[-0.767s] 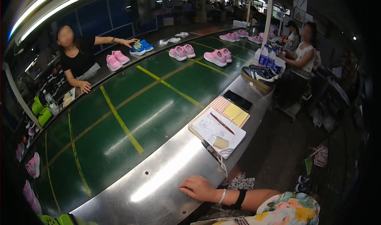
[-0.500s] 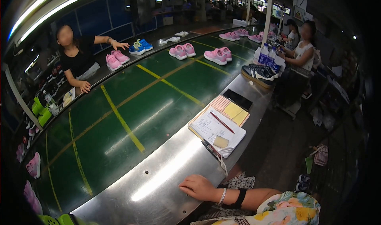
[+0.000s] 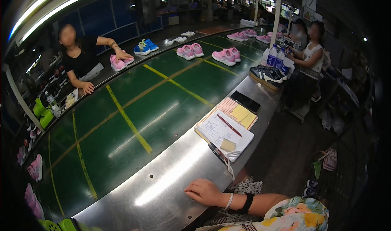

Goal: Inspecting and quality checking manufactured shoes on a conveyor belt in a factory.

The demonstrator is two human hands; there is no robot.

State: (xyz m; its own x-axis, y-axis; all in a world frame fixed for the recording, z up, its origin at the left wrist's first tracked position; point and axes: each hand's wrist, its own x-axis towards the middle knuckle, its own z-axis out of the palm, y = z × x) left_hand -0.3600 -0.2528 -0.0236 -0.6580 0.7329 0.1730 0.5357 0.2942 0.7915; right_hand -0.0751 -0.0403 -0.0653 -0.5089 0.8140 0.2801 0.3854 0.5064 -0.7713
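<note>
My right hand (image 3: 203, 191) rests on the bare metal ledge (image 3: 163, 190) along the near side of a green conveyor belt. Its fingers are curled together and nothing shows in them. A bracelet and a black band circle the wrist and forearm. Nearest to this hand lie an open notebook (image 3: 226, 131) with handwriting, a red pen (image 3: 229, 125) and a small yellowish block (image 3: 228, 145) on its page. Dark pens (image 3: 217, 153) and a white cord (image 3: 231, 172) are at the notebook's near edge. My left hand is out of view.
Pink shoes (image 3: 224, 56) stand on the green belt (image 3: 134, 96). Across it, a co-worker's hand (image 3: 120, 55) touches pink shoes beside blue ones (image 3: 145, 47). A phone (image 3: 245, 102), a dark sneaker (image 3: 265, 75) and bottles (image 3: 271, 56) line the ledge at right.
The co-worker's raised hand has come down onto the pink shoes across the belt. My right hand stays in place on the ledge. The view has shifted very slightly.
</note>
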